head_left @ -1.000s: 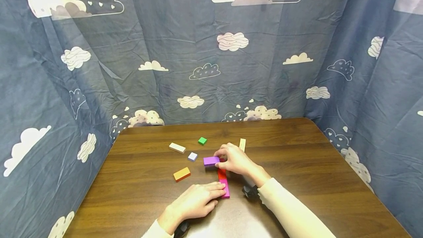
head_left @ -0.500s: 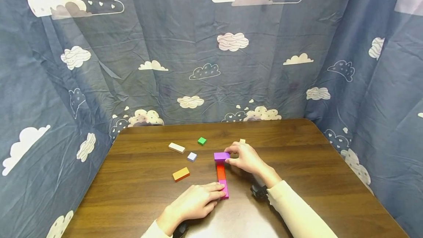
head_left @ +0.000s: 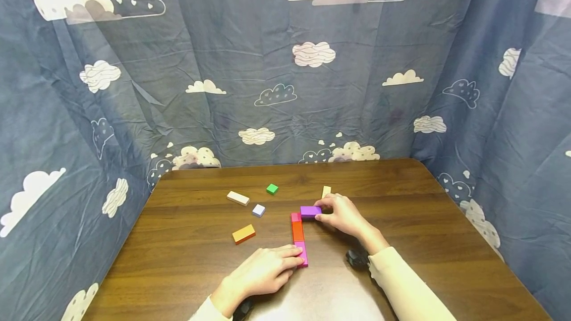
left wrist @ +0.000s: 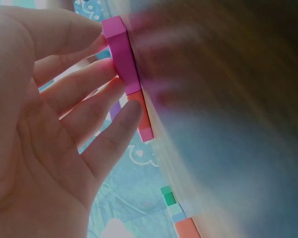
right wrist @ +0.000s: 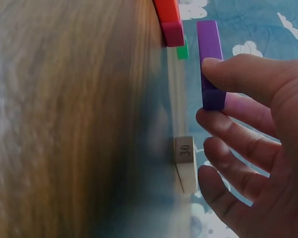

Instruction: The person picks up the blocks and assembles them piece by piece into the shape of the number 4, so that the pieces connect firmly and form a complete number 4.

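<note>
My right hand point(head_left: 345, 217) pinches a purple block point(head_left: 310, 211) by its right end, between thumb and fingers. The right wrist view has this block held off the table, beyond the far end of a row of blocks and to its right. My left hand point(head_left: 260, 271) rests its fingers on the magenta block point(left wrist: 122, 52) at the row's near end, and its fingertips partly cover that block in the head view. An orange-red block point(head_left: 298, 232) lies flat in the row's middle, touching the magenta one. At the far end sits a short pink block point(head_left: 296, 217).
Left of the row lie an orange block point(head_left: 244, 234), a small light blue block point(head_left: 258, 210), a white block point(head_left: 238, 198) and a green block point(head_left: 272, 189). A cream block point(right wrist: 185, 163) marked 30 lies behind my right hand. A cloud-patterned curtain point(head_left: 250, 63) surrounds the table point(head_left: 401, 241).
The right hand has carried the purple block rightward, from left of the row across its far end to its right side. The left hand has stayed on the magenta block.
</note>
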`<state>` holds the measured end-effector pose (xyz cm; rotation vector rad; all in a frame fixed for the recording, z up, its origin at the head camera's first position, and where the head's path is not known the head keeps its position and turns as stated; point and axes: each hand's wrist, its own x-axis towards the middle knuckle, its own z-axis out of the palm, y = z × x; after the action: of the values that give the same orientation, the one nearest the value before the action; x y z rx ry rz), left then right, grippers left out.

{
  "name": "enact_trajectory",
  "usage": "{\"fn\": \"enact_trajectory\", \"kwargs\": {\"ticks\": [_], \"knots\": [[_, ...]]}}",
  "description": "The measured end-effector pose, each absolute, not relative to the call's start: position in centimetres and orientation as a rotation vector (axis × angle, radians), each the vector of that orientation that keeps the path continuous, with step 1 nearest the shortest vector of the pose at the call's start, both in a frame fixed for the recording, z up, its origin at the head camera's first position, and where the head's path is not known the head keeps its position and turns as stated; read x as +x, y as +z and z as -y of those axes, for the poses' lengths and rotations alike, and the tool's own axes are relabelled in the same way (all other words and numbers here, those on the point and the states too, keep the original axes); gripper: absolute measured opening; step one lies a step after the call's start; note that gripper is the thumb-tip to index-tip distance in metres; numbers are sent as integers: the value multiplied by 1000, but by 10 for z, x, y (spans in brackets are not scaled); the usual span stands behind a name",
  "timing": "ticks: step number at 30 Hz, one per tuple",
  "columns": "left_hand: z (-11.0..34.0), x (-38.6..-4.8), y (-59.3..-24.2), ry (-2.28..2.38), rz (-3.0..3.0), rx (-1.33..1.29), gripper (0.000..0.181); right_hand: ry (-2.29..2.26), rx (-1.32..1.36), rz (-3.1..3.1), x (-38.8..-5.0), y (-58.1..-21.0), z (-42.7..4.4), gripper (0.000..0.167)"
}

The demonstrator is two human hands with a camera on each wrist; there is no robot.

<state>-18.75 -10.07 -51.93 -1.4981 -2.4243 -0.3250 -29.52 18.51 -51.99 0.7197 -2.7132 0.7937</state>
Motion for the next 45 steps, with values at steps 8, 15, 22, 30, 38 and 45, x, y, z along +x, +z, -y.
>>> {"fn": "enact_trajectory", "kwargs": {"ticks": [8,15,22,30,38,45], "knots": [[100,-188,-519,-324,2433,-1493,34,806,700,2726,-296,-518,-191,29],[100,-188,-520,-334,2437,-1490,33,778,726,2750,-293,-518,-189,28],[99,-188,-522,-318,2422,-1485,34,733,740,2760,-296,-524,-187,29],[100,-186,-520,-313,2400,-1496,34,726,734,2766,-297,-529,-185,28],[97,-185,-518,-283,2403,-1491,34,697,724,2771,-296,-528,-186,32],[98,-184,-519,-272,2413,-1479,34,696,733,2780,-297,-529,-185,34]]}}
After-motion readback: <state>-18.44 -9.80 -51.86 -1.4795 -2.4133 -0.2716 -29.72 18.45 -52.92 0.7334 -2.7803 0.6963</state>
